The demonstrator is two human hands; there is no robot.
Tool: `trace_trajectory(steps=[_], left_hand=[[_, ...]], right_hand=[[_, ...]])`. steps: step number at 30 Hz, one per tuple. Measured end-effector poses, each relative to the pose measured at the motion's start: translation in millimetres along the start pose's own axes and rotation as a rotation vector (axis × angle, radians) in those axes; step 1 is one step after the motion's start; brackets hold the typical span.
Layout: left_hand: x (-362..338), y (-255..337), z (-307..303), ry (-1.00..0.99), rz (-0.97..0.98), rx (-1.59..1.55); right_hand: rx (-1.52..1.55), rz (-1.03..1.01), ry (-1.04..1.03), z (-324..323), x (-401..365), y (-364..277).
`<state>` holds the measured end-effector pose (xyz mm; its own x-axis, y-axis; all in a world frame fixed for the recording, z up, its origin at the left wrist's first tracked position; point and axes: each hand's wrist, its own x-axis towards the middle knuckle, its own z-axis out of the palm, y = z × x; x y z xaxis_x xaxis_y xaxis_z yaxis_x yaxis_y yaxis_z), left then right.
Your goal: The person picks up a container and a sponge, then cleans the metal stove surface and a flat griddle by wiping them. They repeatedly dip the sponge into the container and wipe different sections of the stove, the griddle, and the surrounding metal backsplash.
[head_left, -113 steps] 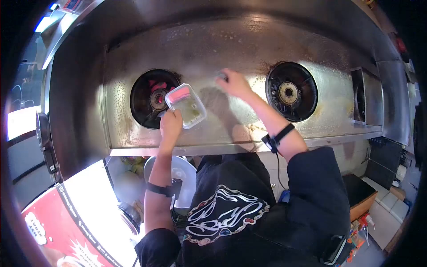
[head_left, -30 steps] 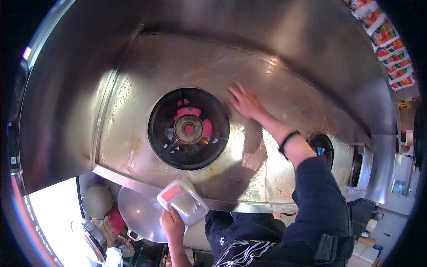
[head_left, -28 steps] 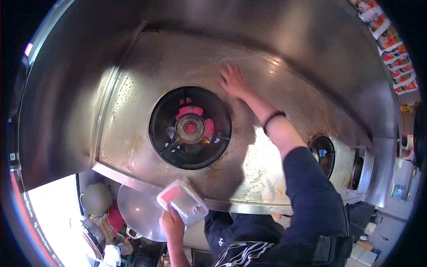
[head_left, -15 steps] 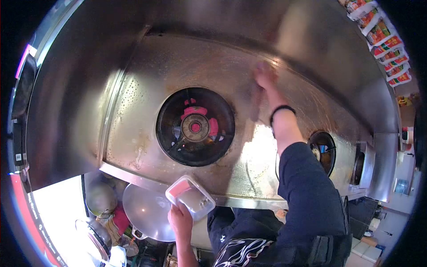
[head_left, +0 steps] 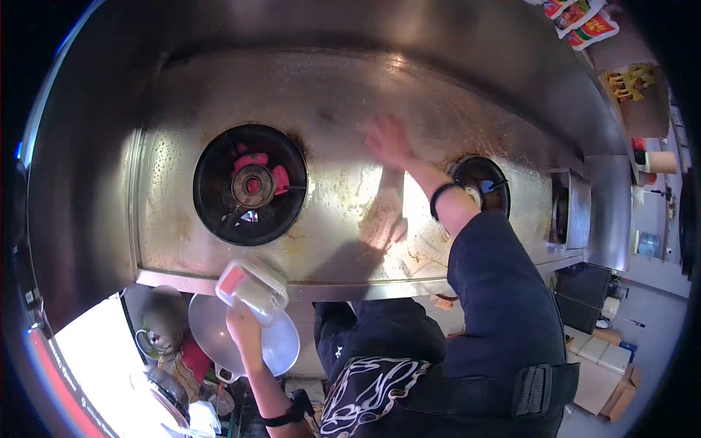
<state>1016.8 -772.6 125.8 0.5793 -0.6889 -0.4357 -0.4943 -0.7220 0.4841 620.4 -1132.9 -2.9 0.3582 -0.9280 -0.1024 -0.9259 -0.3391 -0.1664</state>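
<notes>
My left hand grips a rectangular see-through plastic tub at the front edge of the steel stove top. The tub is tilted, and a pink patch shows at its left end. Over the middle of the stove top, between the two burners, my right hand is stretched out, blurred, with its fingers apart and nothing visible in them. Its reflection shows on the wet metal below. To its left is the large black burner ring; the smaller burner lies to the right, near my forearm.
Below the tub stands a large metal wok with a loop handle. A person is at the lower left. Raised steel walls border the stove top at the back. Red packets hang at the upper right.
The view has shifted to the right. My right hand has moved leftward and nearer to me over the stove top. My left hand still holds the tub at the front edge.
</notes>
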Motion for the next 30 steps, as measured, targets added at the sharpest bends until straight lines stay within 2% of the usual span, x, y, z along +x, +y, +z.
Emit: trace_trajectory(steps=[1,3,4,6,7,8,9,10,11,12,13,14,15,16,17,18,19,20,22,23,24,25,26,27,28,30], left_hand=[[0.1,-1.7,0.3,0.009,-0.012,0.011],[2.3,-5.2,6.1,0.05,0.03,0.022],[3.8,-4.1,7.9,0.05,0.026,0.038],[-0.2,-8.0,12.0,0.127,0.063,0.005],[2.5,-23.6,16.1,0.125,0.059,0.015],[13.0,-42.9,23.3,0.13,0.073,-0.02],[20.5,-55.0,28.8,0.14,0.089,-0.057],[23.2,-60.8,31.0,0.142,0.099,-0.049],[24.5,-59.7,32.2,0.102,0.064,-0.187],[24.3,-59.4,31.6,0.059,0.024,-0.322],[5.8,-27.6,12.8,-0.046,-0.09,-0.294],[-1.3,-30.5,14.2,-0.057,-0.09,-0.288],[-9.8,-37.2,16.4,-0.018,-0.11,-0.382],[-18.5,-43.1,18.5,0.019,-0.131,-0.477],[-34.6,-38.4,13.9,0.019,-0.168,-0.547],[-48.8,-38.9,11.9,0.013,-0.167,-0.551],[-61.2,-39.6,9.7,0.037,-0.195,-0.577],[-71.5,-42.0,5.9,0.06,-0.221,-0.598],[-91.0,-49.4,-1.6,0.022,-0.191,-0.59],[-98.7,-50.6,-4.6,-0.018,-0.163,-0.574],[-105.8,-47.4,-6.0,-0.006,-0.147,-0.534],[-114.4,-46.9,-6.8,-0.002,-0.129,-0.486],[-109.5,-67.3,-2.0,-0.025,-0.056,-0.431],[-103.0,-83.7,3.1,-0.041,0.015,-0.379],[-106.2,-82.5,4.4,-0.065,0.043,-0.368],[-118.7,-71.5,-0.2,-0.075,0.002,-0.231]], right_hand=[[0.068,0.248,-0.017,-15.7,20.3,16.8],[0.05,0.692,0.192,-34.5,40.2,33.1],[0.06,0.697,0.18,-20.8,37.5,27.8],[-0.029,0.56,0.284,17.3,25.8,-8.7],[0.215,0.32,-0.024,17.6,9.3,-36.4],[-0.025,0.07,0.36,52.9,-29.8,-80.7],[0.027,0.029,0.141,13.8,-68.4,-129.8],[0.138,-0.075,0.111,17.3,-107.5,-156.8],[0.247,-0.177,0.078,20.6,-134.4,-170.5],[0.254,-0.167,0.08,20.0,-151.3,-169.8],[0.245,-0.267,0.043,18.6,-174.2,-162.2],[0.232,-0.37,0.005,17.0,-198.0,-150.5],[0.134,-0.346,-0.01,7.0,-216.5,-129.9],[-0.038,-0.317,-0.164,-8.0,-231.6,-102.8],[0.12,-0.07,-0.066,7.7,-255.9,-71.9],[0.196,0.132,-0.08,-10.6,-280.9,-56.5],[0.057,0.33,-0.078,-13.5,-298.4,-50.0],[0.076,0.555,-0.095,-12.7,-311.2,-48.2],[0.065,0.965,-0.106,-4.9,-310.7,-76.9],[0.06,1.052,-0.085,4.4,-298.9,-94.3],[0.033,1.034,-0.005,19.9,-284.8,-116.0],[0.307,0.831,-0.041,-7.8,-276.2,-130.8],[0.219,0.503,-0.087,7.8,-261.8,-145.2],[0.132,0.291,-0.052,32.1,-247.3,-164.6],[0.219,-0.046,0.028,9.4,-260.5,-179.3],[0.387,-0.266,-0.056,17.6,-263.8,-184.7]])
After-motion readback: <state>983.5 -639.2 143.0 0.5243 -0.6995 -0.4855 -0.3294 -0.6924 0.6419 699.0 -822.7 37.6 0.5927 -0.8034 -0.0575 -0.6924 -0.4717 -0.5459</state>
